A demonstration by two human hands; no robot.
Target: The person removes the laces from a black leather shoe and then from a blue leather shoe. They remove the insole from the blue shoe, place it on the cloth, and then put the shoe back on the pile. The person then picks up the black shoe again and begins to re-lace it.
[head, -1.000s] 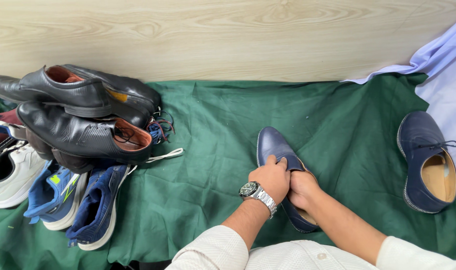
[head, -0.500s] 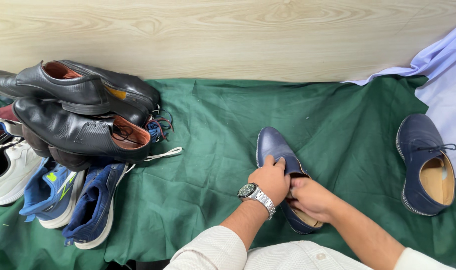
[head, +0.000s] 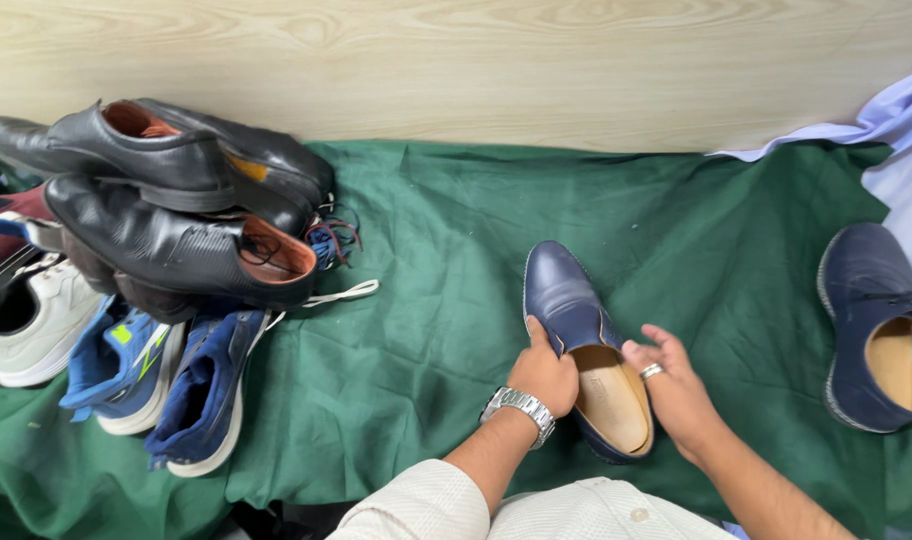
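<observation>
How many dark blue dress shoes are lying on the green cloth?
2: one smooth navy leather slip-on shoe between both hands, one navy lace-up shoe at the right edge. The left pile may hide others.

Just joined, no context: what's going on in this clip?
A person steadies a navy slip-on shoe on a green cloth. The left hand grips its left side; the right hand touches the right edge with spread fingers. A navy lace-up shoe lies apart at the right. A heap of black dress shoes and sneakers sits at the left.
</observation>
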